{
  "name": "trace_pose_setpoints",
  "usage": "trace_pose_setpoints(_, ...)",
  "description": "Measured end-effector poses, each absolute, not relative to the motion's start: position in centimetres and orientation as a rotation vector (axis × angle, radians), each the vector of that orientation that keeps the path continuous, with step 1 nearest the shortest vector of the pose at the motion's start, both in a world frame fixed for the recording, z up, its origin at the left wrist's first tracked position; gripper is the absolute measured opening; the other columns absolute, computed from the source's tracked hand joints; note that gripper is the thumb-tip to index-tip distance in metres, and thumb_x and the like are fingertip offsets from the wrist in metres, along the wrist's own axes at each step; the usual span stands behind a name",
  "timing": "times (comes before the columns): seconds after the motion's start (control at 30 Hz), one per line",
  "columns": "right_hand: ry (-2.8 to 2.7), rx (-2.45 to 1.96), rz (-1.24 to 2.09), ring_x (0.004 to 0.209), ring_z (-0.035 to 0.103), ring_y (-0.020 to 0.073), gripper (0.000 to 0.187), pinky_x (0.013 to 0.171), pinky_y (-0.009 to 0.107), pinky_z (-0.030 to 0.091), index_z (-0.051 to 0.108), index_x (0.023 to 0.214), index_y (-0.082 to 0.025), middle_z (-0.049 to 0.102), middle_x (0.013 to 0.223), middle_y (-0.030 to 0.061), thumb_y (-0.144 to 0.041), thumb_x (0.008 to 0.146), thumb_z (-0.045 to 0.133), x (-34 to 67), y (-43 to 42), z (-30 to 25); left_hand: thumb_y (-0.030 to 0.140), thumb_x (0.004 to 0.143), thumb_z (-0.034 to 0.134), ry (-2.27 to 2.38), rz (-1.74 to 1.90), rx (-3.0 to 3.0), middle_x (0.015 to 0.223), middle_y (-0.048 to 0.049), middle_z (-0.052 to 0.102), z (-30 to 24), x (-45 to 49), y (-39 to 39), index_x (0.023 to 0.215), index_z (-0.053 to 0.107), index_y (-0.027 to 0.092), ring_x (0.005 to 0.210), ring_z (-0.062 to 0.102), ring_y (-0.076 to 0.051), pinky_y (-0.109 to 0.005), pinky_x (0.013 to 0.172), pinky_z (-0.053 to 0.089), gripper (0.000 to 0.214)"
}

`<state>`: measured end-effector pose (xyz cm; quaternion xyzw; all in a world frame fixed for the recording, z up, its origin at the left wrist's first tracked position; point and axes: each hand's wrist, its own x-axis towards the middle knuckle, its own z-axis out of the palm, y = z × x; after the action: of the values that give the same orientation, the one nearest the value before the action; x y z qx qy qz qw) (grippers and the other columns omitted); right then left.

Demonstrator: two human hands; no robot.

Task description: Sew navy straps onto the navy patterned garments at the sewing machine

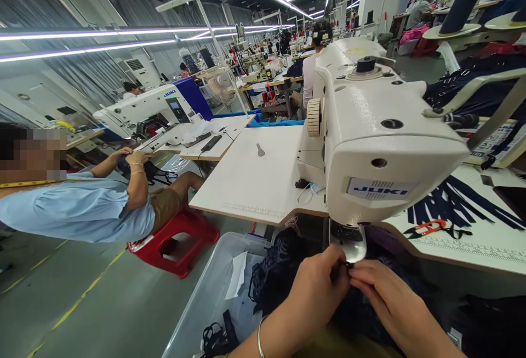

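Right under the head of a white sewing machine (386, 128) marked JUKI, both my hands meet at the shiny metal plate (355, 246). My left hand (316, 278), with a bangle at the wrist, is closed, thumb and fingers pinched on a dark piece of fabric. Close beside it, my right hand (380, 287) pinches the same dark fabric with its fingertips. Only a sliver of this fabric shows between the fingers, so its kind is hidden. More dark navy garments (275, 265) hang and lie below the hands.
A clear plastic bin (193, 303) with dark pieces stands at lower left. On the white tabletop (246, 183) lies a small metal piece (260, 150). Orange-handled snips (427, 229) and navy strips (456, 202) lie right. A co-worker (82, 205) sits left on a red stool (181, 243).
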<state>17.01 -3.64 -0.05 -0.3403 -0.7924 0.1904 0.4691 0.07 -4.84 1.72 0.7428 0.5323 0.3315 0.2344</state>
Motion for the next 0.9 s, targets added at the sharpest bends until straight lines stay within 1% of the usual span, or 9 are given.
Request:
trace_pose_setpoints(0.1,-1.919,-0.859,0.693,0.079,0.071,0.0151,0.011,0.072,0.02,0.057,0.063,0.097,-0.029,0.072,0.089,-0.001,-0.028,0.096,0.052,17.0,-4.1,-0.2,0.006,0.084,0.052,1.454,0.943,2.18,0.068,0.0012,0.058,1.3,-0.1,-5.1,0.079,0.054,0.018,0.059,0.051,-0.011,-0.019,0.055,0.036,0.013)
trace_pose_setpoints(0.17,-1.798,-1.03,1.072,0.062,0.067,0.0138,0.017,0.056,0.02,0.055,0.06,0.106,-0.029,0.07,0.076,-0.0029,-0.034,0.098,0.046,17.0,-4.5,-0.1,0.01,0.089,0.048,1.399,0.963,2.301,0.07,-0.0014,0.059,1.2,-0.4,-5.2,0.081,0.057,0.018,0.062,0.052,-0.014,-0.021,0.056,0.037,0.014)
trace_pose_setpoints(0.23,-1.612,-1.205,1.405,0.045,0.057,0.0119,0.025,0.044,0.02,0.046,0.055,0.114,-0.026,0.064,0.062,-0.0058,-0.041,0.099,0.042,17.0,-4.8,0.2,0.014,0.094,0.043,1.337,0.994,2.463,0.071,-0.0026,0.06,1.4,-0.6,-5.1,0.087,0.059,0.017,0.061,0.052,-0.014,-0.022,0.055,0.038,0.017)
trace_pose_setpoints(0.27,-1.55,-1.253,1.497,0.042,0.052,0.0112,0.028,0.042,0.02,0.043,0.053,0.115,-0.024,0.062,0.059,-0.0066,-0.043,0.098,0.042,17.1,-5.0,0.4,0.015,0.095,0.041,1.309,1.009,2.537,0.071,-0.0028,0.059,1.6,-0.7,-5.1,0.089,0.059,0.017,0.06,0.051,-0.014,-0.022,0.054,0.038,0.019)
trace_pose_setpoints(0.33,-1.568,-1.257,1.563,0.042,0.051,0.0103,0.03,0.045,0.021,0.042,0.055,0.111,-0.022,0.062,0.061,-0.0058,-0.046,0.096,0.043,17.3,-5.0,0.8,0.015,0.096,0.039,1.258,1.031,2.63,0.071,-0.0025,0.059,1.9,-0.9,-5.0,0.089,0.058,0.016,0.059,0.05,-0.014,-0.021,0.053,0.038,0.02)
trace_pose_setpoints(0.5,-1.906,-1.206,1.548,0.045,0.056,0.0108,0.029,0.047,0.02,0.045,0.059,0.107,-0.026,0.065,0.064,-0.0055,-0.043,0.099,0.037,18.7,-4.1,1.1,0.011,0.095,0.044,1.104,1.023,2.659,0.075,-0.0019,0.06,2.2,-1.3,-4.9,0.093,0.057,0.016,0.063,0.05,-0.013,-0.021,0.057,0.04,0.015)
trace_pose_setpoints(0.67,-2.128,-1.158,1.075,0.055,0.065,0.012,0.019,0.056,0.019,0.048,0.062,0.092,-0.03,0.066,0.063,-0.0063,-0.031,0.094,0.043,19.0,-3.9,0.4,0.009,0.093,0.042,1.094,0.959,2.625,0.074,-0.0026,0.059,2.4,-1.2,-5.1,0.088,0.056,0.016,0.064,0.05,-0.013,-0.022,0.057,0.039,0.016)
trace_pose_setpoints(0.8,-1.873,-1.305,0.831,0.047,0.063,0.014,0.013,0.049,0.021,0.048,0.059,0.089,-0.031,0.062,0.054,-0.0073,-0.03,0.09,0.046,17.8,-4.9,0.2,0.007,0.085,0.05,1.13,0.843,2.3,0.071,0.0005,0.056,3.0,-0.5,-5.4,0.081,0.055,0.017,0.062,0.052,-0.01,-0.018,0.057,0.04,0.012)
trace_pose_setpoints(0.9,-1.61,-1.433,0.932,0.041,0.06,0.014,0.01,0.045,0.023,0.048,0.055,0.091,-0.03,0.059,0.055,-0.0083,-0.037,0.09,0.048,17.1,-5.3,0.5,0.004,0.077,0.057,1.076,0.81,2.082,0.077,0.0004,0.059,3.2,-0.2,-5.7,0.089,0.059,0.018,0.068,0.057,-0.01,-0.016,0.062,0.044,0.018)
